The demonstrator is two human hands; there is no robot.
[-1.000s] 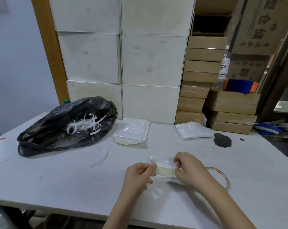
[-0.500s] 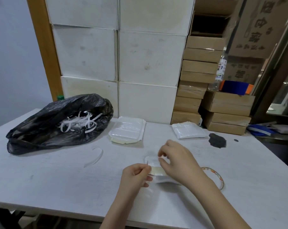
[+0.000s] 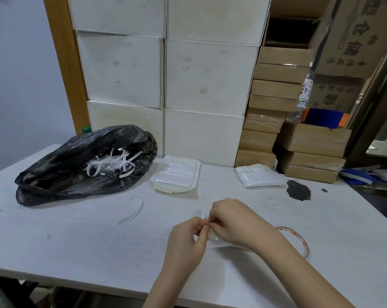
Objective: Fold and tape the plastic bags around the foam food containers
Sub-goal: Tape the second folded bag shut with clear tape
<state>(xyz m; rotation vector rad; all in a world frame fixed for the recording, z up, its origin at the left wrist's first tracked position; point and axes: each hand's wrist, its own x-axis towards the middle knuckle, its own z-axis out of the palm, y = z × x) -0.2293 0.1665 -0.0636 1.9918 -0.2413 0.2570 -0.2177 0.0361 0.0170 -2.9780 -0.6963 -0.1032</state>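
Near table edge, centre: both hands meet over a small bagged food container [image 3: 219,240] lying on the white table [image 3: 77,241].
Left hand [image 3: 188,238]: fingers curled, thumb and forefinger pinching a bit of clear film at the package's near-left corner; whether this is bag flap or tape cannot be told.
Right hand [image 3: 234,221]: fingers bent over the top of the package, tips pinching at the same spot as the left; it covers most of the package and probably steadies it against the table so the film can be drawn taut.
Package position: on the table under the right hand, only its clear left edge and near rim showing.
Tape roll [image 3: 299,238]: flat on the table just right of the right forearm, likely kept within easy reach for the next strip.
Black bag [image 3: 77,165]: far left, mouth open, holding white strips [image 3: 112,163], apparently waste backing; one loose strip [image 3: 132,212] lies on the table between the bag and the hands.
Far packages: a wrapped stack [image 3: 177,174] and a second flat pack [image 3: 258,175] sit well apart at the back of the table, out of the working area.
Step judged: closing the bag's flap over the container.
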